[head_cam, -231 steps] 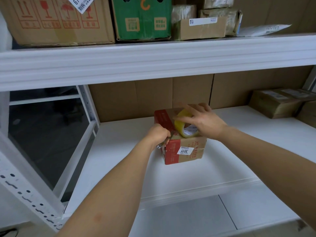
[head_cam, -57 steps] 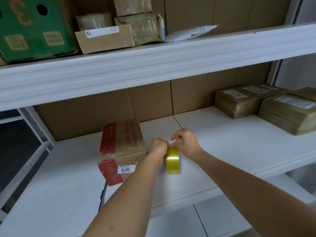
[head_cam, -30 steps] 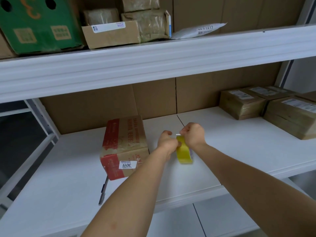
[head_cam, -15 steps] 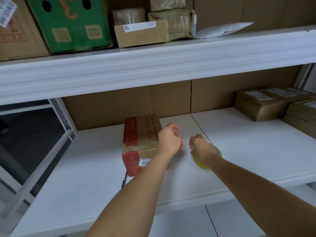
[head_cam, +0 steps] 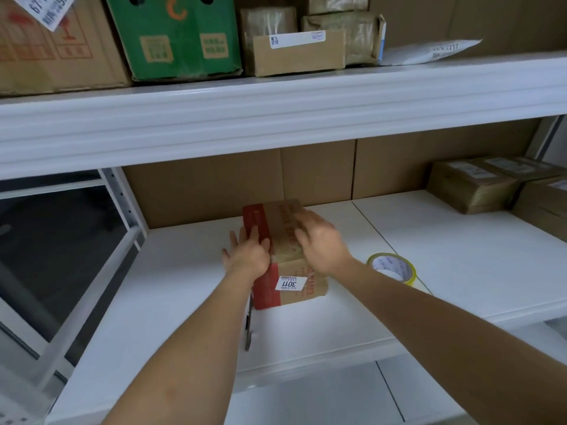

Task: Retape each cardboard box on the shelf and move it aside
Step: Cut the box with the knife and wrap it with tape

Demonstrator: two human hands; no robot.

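Observation:
A small red and brown cardboard box [head_cam: 302,291] with a white "3011" label stands on the white shelf [head_cam: 184,289], left of centre. My left hand [head_cam: 248,256] lies with straight fingers against the box's left side. My right hand [head_cam: 319,240] rests on its top and right edge, fingers spread and slightly blurred. A yellow tape roll [head_cam: 394,268] lies flat on the shelf to the right of the box, held by neither hand.
A thin dark tool [head_cam: 248,331] lies on the shelf at the box's front left corner. Taped brown parcels [head_cam: 472,185] are stacked at the right end. The upper shelf carries a green carton [head_cam: 175,38] and several cardboard boxes.
The tape roll, held upright between both hands a second ago, now lies flat on the shelf. Both hands have moved left onto the box.

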